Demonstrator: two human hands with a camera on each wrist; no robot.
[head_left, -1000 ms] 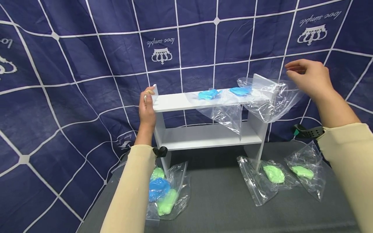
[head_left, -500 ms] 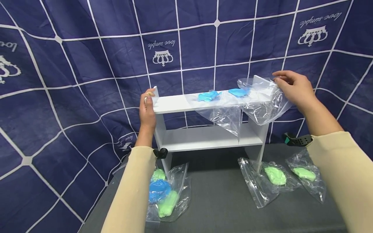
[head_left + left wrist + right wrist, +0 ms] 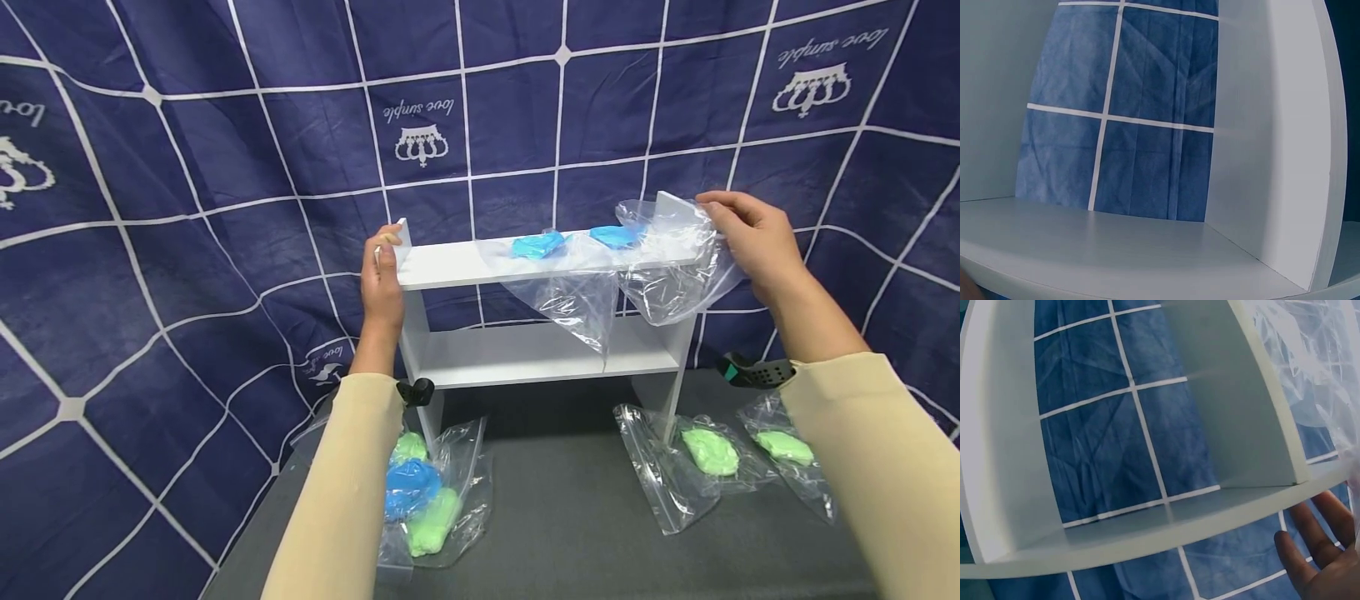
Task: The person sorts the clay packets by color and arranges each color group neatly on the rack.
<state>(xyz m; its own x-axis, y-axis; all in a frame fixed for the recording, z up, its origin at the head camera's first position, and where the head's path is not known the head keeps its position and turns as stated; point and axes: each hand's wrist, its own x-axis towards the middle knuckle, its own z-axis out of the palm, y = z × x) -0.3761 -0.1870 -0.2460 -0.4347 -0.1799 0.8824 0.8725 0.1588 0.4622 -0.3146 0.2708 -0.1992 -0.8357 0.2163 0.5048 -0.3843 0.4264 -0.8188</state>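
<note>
a navy curtain, crossed by white lines and printed with white crown emblems, hung behind a dark grey bench. a green lump lay in clear plastic near a second green packet at right; at left, a blue lump sat against a green bundle, both in clear plastic.

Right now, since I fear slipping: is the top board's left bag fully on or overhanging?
Overhanging: its blue lump lies on the board, but clear plastic droops over the front.
</note>
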